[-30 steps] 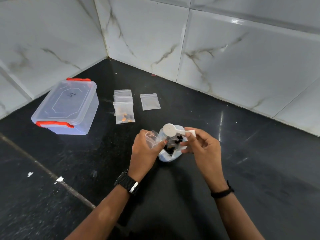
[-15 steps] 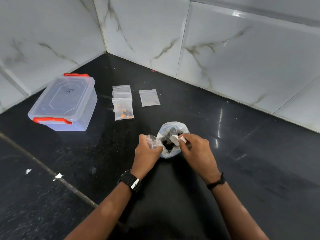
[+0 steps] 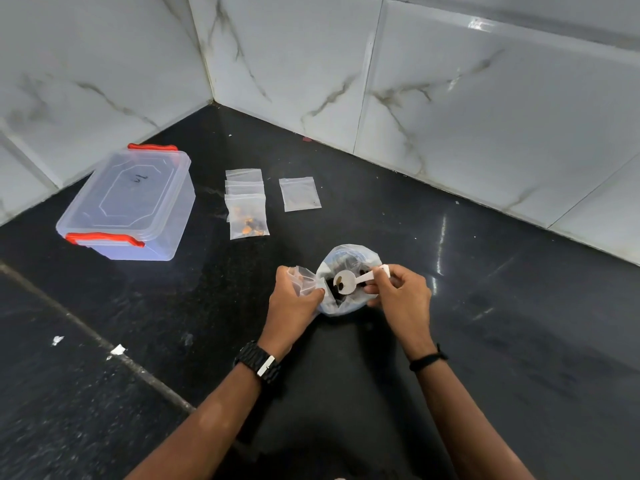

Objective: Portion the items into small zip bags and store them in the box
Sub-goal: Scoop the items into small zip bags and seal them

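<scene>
So a small zip bag point(image 3: 304, 280) is being pinched open in the left hand point(image 3: 294, 299) right beside the supply bag point(image 3: 346, 303), mid-counter, so the loaded scoop point(image 3: 346, 282) being gripped by the right hand point(image 3: 398, 292) can be tipped straight in, while the box point(image 3: 128, 206) is being kept shut by the left wall edge.

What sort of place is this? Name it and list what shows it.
Probably a home kitchen counter corner: a polished black stone countertop meets glossy white marble-veined wall tiles, with a clear plastic storage box with red clips standing on it.
</scene>
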